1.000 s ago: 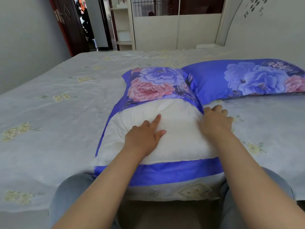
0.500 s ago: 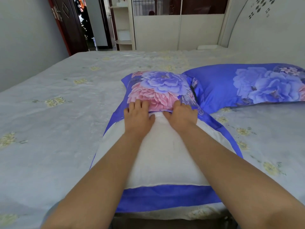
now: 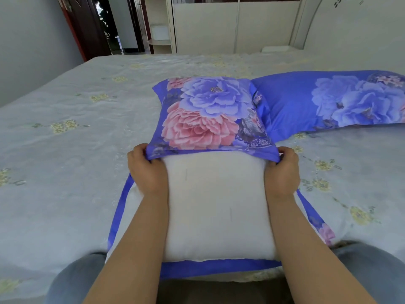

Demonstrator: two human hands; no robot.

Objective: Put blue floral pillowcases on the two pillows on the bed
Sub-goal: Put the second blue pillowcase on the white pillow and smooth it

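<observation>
A white pillow (image 3: pixel 217 205) lies lengthwise on the bed in front of me, its far half inside a blue floral pillowcase (image 3: pixel 208 113). My left hand (image 3: pixel 146 170) grips the left end of the case's open hem. My right hand (image 3: pixel 282 170) grips the right end of that hem. A blue strip of the case runs under the pillow's near end and along both sides. A second pillow (image 3: pixel 328 102), fully covered in the same blue floral fabric, lies to the right behind it.
The bed (image 3: pixel 65 150) has a pale grey sheet with small yellow flowers. A cream headboard (image 3: pixel 355 29) rises at the far right and a wardrobe (image 3: pixel 219 25) stands behind. A dark red door (image 3: pixel 81 29) is open at the far left.
Both hands slid apart from the middle of the hem to its two ends and took hold of it. The view moved closer over the pillow.
</observation>
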